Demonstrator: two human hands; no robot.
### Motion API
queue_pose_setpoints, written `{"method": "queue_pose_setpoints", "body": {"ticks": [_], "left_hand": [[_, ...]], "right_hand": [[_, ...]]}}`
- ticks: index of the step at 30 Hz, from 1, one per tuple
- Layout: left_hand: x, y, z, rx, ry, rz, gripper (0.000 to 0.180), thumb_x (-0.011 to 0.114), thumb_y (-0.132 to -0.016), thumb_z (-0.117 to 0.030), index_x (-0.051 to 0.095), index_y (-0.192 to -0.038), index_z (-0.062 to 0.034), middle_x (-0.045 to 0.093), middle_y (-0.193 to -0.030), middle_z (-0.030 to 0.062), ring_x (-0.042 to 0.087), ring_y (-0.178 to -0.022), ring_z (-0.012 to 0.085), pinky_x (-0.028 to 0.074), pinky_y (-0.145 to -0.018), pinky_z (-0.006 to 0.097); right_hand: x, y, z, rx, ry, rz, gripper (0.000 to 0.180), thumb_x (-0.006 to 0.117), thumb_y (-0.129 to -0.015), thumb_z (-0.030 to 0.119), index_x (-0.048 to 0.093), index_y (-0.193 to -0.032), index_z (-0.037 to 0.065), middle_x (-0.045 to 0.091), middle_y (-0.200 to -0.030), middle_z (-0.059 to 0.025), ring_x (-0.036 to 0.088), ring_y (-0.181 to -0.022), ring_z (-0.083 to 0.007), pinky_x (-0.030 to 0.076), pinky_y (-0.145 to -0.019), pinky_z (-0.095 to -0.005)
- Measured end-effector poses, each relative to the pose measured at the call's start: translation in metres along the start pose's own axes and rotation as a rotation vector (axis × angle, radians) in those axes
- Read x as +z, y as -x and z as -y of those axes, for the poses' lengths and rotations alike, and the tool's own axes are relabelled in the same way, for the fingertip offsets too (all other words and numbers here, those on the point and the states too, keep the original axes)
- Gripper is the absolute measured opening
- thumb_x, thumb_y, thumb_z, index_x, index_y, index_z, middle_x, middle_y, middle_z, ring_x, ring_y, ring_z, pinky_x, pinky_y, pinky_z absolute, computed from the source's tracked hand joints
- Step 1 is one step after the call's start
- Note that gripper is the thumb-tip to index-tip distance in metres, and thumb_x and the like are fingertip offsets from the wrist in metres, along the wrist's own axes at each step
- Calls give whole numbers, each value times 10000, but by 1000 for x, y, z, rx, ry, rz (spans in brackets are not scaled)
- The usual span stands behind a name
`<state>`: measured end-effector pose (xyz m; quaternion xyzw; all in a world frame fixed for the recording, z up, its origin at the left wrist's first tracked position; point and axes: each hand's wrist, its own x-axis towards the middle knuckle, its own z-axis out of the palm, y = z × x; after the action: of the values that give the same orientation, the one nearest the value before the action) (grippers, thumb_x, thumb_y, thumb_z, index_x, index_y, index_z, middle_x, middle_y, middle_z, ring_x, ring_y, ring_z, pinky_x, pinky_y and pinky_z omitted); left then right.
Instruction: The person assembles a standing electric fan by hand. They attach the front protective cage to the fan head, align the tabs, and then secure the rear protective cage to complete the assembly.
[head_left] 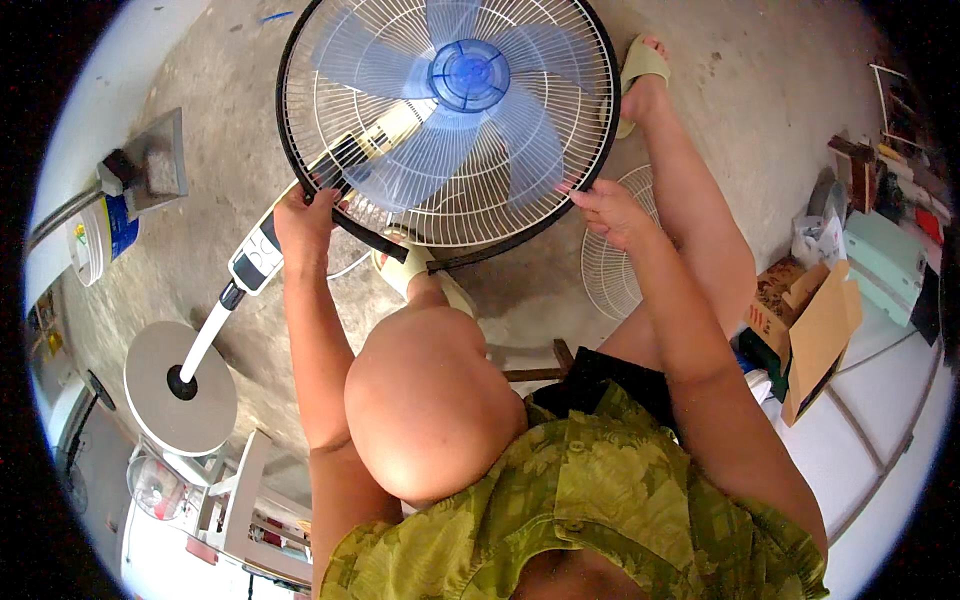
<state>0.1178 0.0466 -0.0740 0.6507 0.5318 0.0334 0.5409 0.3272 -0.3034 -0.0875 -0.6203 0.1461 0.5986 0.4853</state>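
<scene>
Left hand [305,222] and right hand [612,213], fingers curled closed, each clasp the black rim band [613,85] around the pedestal-fan wire grille [480,205].

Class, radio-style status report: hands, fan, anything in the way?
Left hand, right hand: both gripping black rim. Fan: rim ends parted, near side. Wire guard on floor, seemingly not in the way.

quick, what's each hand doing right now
Left hand: closed, holding the black fan rim at its left.
Right hand: closed, holding the same rim at its right.
</scene>
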Motion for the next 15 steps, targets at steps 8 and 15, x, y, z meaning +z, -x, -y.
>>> {"method": "queue_pose_setpoints", "body": {"ticks": [8, 15], "left_hand": [[-1, 0, -1, 1, -15, 32, 291, 561, -860, -65, 567, -1107, 89, 665, -836, 129, 664, -690, 172, 540, -584, 260], [0, 1, 1, -15, 47, 43, 312, 550, -870, -65, 555, -1143, 87, 668, -856, 149, 669, -712, 187, 557, -619, 273]], "right_hand": [[4, -7, -12, 28, -75, -50, 363, 584, -910, 159, 471, -1255, 131, 625, -1032, -19, 260, -491, -16, 224, -394, -159], [3, -4, -6, 14, -116, 13, 371, 569, -916, 137, 456, -1269, 124, 634, -1065, -63, 261, -486, -13, 229, -386, -153]]}}
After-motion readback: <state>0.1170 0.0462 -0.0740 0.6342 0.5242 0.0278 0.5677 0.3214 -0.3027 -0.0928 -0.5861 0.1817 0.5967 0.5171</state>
